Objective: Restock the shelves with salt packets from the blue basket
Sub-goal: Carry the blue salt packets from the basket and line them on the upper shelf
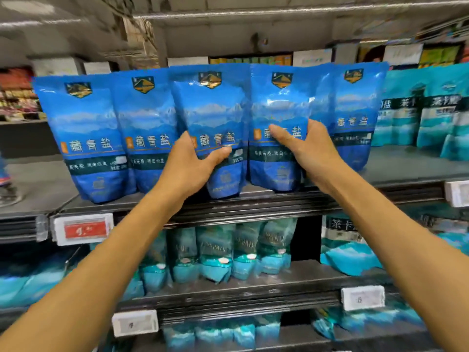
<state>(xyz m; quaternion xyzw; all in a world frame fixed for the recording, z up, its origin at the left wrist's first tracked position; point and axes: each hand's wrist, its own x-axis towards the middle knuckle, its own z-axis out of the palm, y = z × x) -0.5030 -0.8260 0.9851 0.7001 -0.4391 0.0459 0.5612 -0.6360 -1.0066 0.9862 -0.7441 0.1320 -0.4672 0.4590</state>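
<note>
Head view: five blue salt packets stand upright in a row on the top shelf (253, 201), each printed 藏青盐. Left hand (189, 166) grips the middle packet (210, 118); right hand (308, 151) grips its right-hand neighbour (276, 107). Red price tag (85, 229) sits below; its digits are unreadable.

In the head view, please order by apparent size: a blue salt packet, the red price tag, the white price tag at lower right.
1. blue salt packet
2. red price tag
3. white price tag
The two tags look close; the camera's wide angle makes their order unsure.
</note>
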